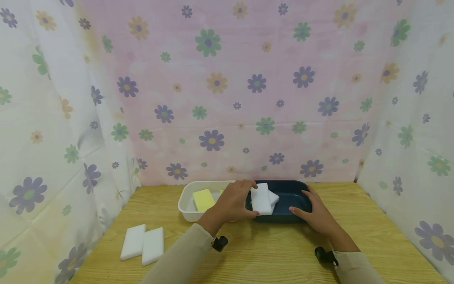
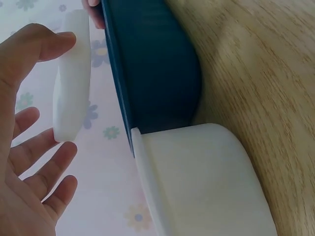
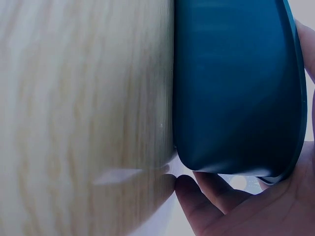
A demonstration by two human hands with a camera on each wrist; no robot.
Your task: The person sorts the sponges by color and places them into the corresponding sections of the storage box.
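Observation:
My left hand (image 1: 230, 202) pinches a white sponge block (image 1: 261, 198) between thumb and fingertips, over the left part of a dark blue basin (image 1: 292, 218). In the left wrist view the held sponge (image 2: 73, 78) is seen edge-on, above the level of the basin's rim. A second white sponge (image 1: 274, 198) lies in the basin, partly hidden behind the held one. At the basin's right end my right hand (image 1: 320, 217) grips the rim, thumb at the near side and fingers round the end. The right wrist view shows fingers (image 3: 221, 196) curled against that end.
Left of the blue basin stands a white basin (image 1: 189, 216), its end close against it, with a yellow sponge (image 1: 203, 200) and part of another inside. Two white sponges, one left (image 1: 133, 241) and one right (image 1: 153, 245), lie side by side on the wooden table (image 1: 255, 252). Flowered cloth (image 1: 230, 98) hangs behind.

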